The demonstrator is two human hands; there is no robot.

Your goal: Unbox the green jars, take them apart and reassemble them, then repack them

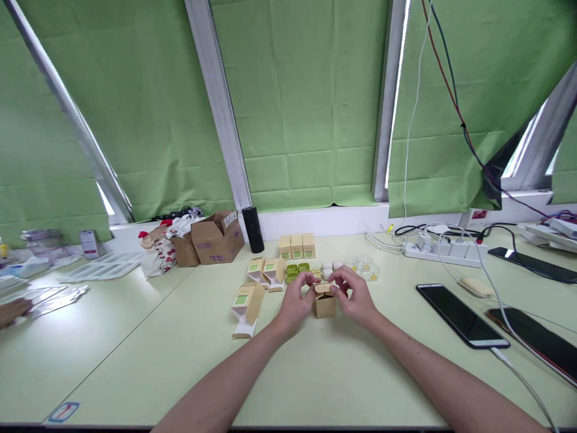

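A small brown cardboard box (325, 307) stands on the table in front of me, its top flap partly raised. My left hand (298, 300) pinches the flap from the left side, and my right hand (354, 296) grips its right edge with thumb and fingers. Just behind my hands are green square cups (297, 268), white round pieces (332, 266) and clear plastic cups (368, 270). To the left lie unfolded boxes with open flaps, one of them an open box (247, 302) nearest me. Closed small boxes (296, 246) stand in a row farther back.
A black cylinder (253, 230) and a large carton (217, 237) stand by the wall. On the right are a phone (462, 316) on a cable, a power strip (444, 251) and loose wires. Another person's hand (15, 311) rests over plastic sheets at far left.
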